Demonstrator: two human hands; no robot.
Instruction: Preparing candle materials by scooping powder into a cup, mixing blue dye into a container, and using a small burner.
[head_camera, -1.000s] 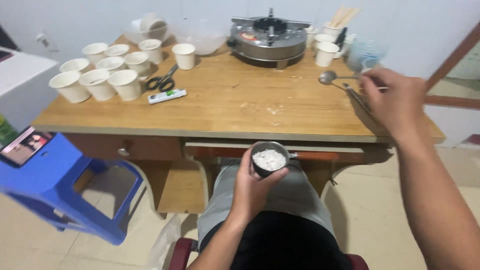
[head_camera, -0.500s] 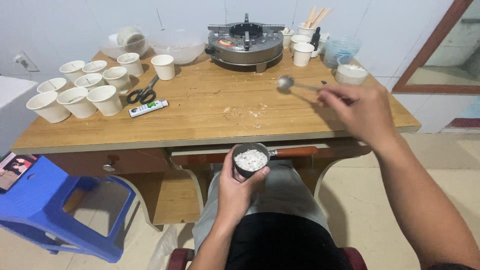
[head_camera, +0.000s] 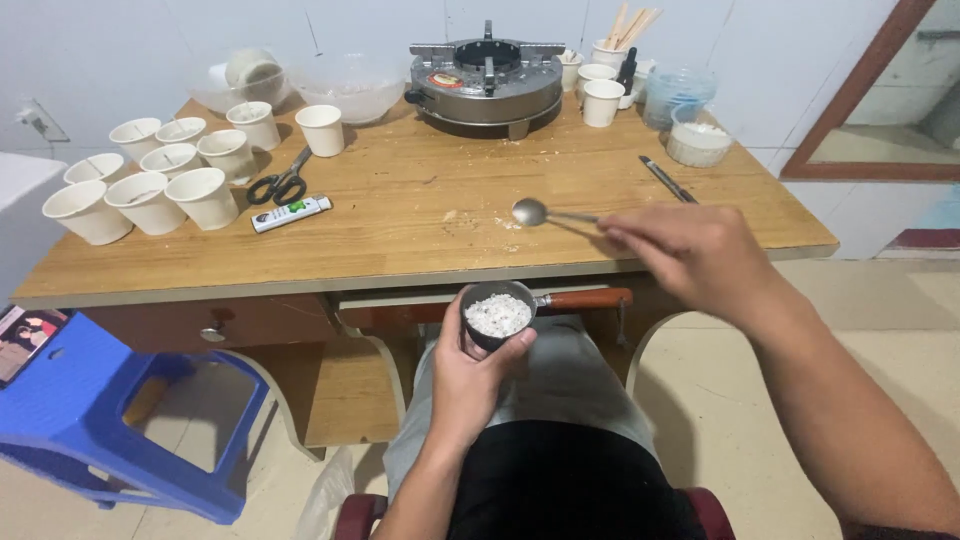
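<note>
The left hand (head_camera: 470, 375) grips a small pot (head_camera: 497, 313) full of white flakes below the table (head_camera: 400, 240) edge, while the right hand (head_camera: 690, 255) pinches an empty spoon (head_camera: 545, 213) above it, nothing scooped yet.

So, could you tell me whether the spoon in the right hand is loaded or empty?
Empty: the spoon, held by the right hand above the table, shows a bare shiny bowl, with no white flakes in it.

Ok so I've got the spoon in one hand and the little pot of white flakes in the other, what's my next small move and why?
Probably lower the spoon into the small metal pot. The right hand holds the spoon empty above the table edge, just up and right of the pot, which the left hand holds upright over the lap, with white flakes in it and its mouth open to the spoon.
</note>
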